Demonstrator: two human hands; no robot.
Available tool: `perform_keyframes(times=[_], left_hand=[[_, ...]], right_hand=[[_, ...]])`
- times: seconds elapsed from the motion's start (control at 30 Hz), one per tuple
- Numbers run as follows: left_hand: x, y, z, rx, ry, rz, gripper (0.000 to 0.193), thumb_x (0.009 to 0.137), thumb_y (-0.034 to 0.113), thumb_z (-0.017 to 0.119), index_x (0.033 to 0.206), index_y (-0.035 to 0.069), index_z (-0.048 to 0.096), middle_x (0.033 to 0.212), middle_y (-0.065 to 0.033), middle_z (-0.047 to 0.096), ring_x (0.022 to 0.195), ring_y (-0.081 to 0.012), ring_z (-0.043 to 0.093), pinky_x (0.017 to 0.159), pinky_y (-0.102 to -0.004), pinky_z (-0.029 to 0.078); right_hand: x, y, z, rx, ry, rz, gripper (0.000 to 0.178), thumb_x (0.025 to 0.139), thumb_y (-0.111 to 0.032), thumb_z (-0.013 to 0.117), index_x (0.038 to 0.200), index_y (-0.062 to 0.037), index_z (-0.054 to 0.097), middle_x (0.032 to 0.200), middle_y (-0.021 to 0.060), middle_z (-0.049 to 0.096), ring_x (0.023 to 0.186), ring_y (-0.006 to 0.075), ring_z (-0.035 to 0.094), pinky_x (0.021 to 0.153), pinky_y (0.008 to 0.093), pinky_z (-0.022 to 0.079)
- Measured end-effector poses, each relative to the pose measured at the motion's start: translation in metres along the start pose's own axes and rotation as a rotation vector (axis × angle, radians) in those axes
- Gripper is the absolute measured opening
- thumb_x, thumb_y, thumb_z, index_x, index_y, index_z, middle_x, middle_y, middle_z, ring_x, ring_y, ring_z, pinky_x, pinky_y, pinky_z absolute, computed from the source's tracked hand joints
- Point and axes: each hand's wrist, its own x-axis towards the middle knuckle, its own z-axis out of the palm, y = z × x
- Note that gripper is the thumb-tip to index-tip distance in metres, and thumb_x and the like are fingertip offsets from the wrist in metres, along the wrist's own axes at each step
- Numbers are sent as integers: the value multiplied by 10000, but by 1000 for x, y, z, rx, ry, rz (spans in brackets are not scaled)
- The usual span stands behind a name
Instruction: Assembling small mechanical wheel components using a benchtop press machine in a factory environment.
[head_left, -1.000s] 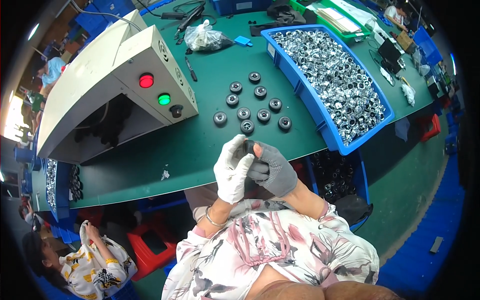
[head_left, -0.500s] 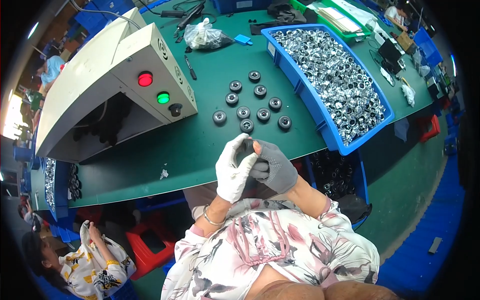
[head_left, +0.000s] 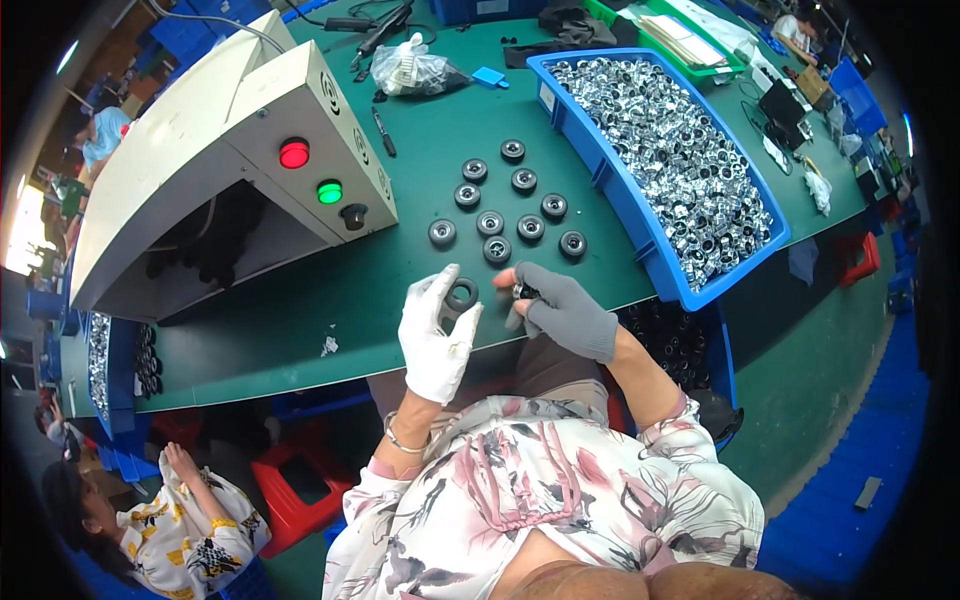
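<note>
My left hand (head_left: 437, 340), in a white glove, grips a black rubber tyre (head_left: 461, 294) between thumb and fingers, its round hole showing. Apart from it on the right, my right hand (head_left: 568, 312), in a grey glove with bare fingertips, is closed on a small shiny wheel hub (head_left: 524, 292), partly hidden by the fingers. Just beyond both hands, several small black wheels (head_left: 490, 223) with silvery centres lie on the green table (head_left: 350, 290). A blue tray (head_left: 655, 262) heaped with shiny hubs (head_left: 670, 150) stands to the right of them.
A cream machine (head_left: 230, 130) with a red and a green button stands at the left. Behind lie a pen (head_left: 384, 133), a plastic bag (head_left: 412, 70) and a green tray (head_left: 690, 50). Below the table's right edge sits a bin of black parts (head_left: 670, 340). Another person (head_left: 190, 510) sits lower left.
My hands, together half a second ago, have moved apart. The left has gone left with the tyre, the right slightly right with the hub. The wheels on the table lie in the same arrangement.
</note>
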Motion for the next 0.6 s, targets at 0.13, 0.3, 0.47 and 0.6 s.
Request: perform_keyframes(times=[0.13,0.3,0.47,0.6], left_hand=[[1,-3,-4,89,-65,52,562,782,-56,767,1313,25,602,1170,-95,583,912,-135,617,739,-245,531],[2,3,-1,22,-124,-122,623,797,-74,768,1362,-8,513,1153,-85,590,944,-123,627,778,-243,537],[-4,-4,5,-223,-136,-228,526,803,-28,779,1268,-19,534,1121,-127,654,983,-161,687,853,-292,574],[-5,0,12,-378,-122,-263,467,837,-67,742,1253,-39,533,1123,-117,666,1005,-167,680,888,-287,565]], right_hand=[[2,-9,5,71,116,29,346,921,-8,572,1266,-19,545,990,60,645,782,71,603,676,226,506],[6,5,5,162,147,145,373,886,-7,651,1251,2,572,1037,43,633,816,69,601,694,214,493],[8,11,11,-141,254,-319,285,835,3,716,1119,12,690,1005,-2,598,894,60,573,766,204,463],[10,10,21,23,293,-243,308,819,10,731,1126,7,703,1004,15,596,885,77,575,790,213,471]])
